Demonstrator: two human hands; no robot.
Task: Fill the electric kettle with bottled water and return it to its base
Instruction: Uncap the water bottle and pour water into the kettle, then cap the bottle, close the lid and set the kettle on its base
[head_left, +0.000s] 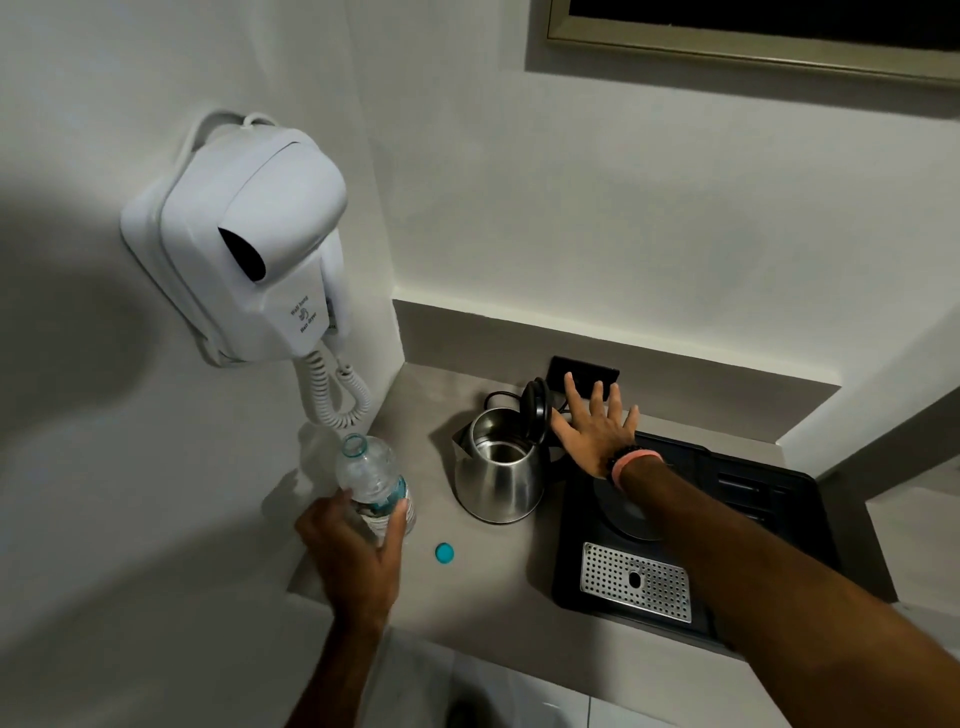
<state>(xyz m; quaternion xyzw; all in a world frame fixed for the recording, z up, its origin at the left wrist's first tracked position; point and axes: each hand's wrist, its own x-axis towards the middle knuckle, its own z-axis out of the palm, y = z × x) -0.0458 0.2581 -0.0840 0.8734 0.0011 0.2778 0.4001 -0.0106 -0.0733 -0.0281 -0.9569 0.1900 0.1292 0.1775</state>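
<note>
A steel electric kettle (500, 480) stands on the grey counter (483, 587) with its black lid (536, 410) flipped up and its inside showing. My right hand (597, 423) hovers just right of the lid, fingers spread, holding nothing. My left hand (358, 551) grips a clear, uncapped water bottle (371, 475) upright, left of the kettle. The bottle's blue cap (444, 553) lies on the counter between them. The round kettle base (626, 514) sits on a black tray (769, 525) to the right, partly hidden by my right forearm.
A white wall-mounted hair dryer (249, 244) with a coiled cord (337, 395) hangs above the bottle. The black tray carries a perforated metal drip plate (636, 582). A black wall socket (584, 371) sits behind the kettle. Walls enclose the counter at the left and back.
</note>
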